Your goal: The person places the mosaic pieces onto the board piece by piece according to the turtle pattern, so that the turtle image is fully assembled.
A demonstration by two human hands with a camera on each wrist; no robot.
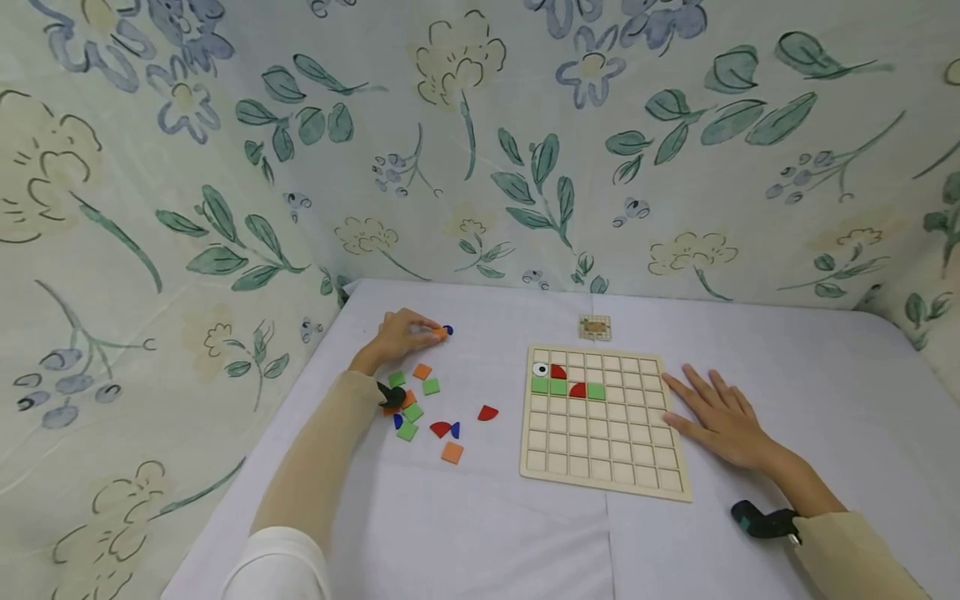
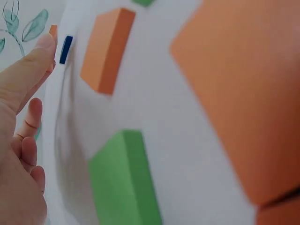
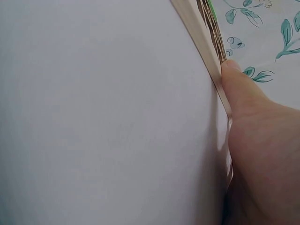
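Observation:
My left hand point(image 1: 405, 335) pinches an orange square tile point(image 1: 441, 333) between thumb and fingertips at the far left of the table. A blue rounded piece point(image 1: 449, 329) lies just beyond that tile; in the left wrist view the blue piece point(image 2: 66, 49) stands apart from the fingertips. My right hand point(image 1: 720, 419) lies spread on the cloth, its thumb and a finger touching the right edge of the wooden grid board point(image 1: 607, 489). On the board's upper left sit a white eye tile point(image 1: 541, 369), red quarter-round pieces point(image 1: 558, 372) and green squares point(image 1: 596, 392).
Loose green tiles point(image 1: 431, 386), orange tiles point(image 1: 452, 452), red pieces point(image 1: 487, 412) and blue pieces point(image 1: 455, 430) are scattered between the left forearm and the board. A small patterned object point(image 1: 595, 327) lies behind the board. Flowered fabric point(image 1: 465, 208) rises at the table's back edge.

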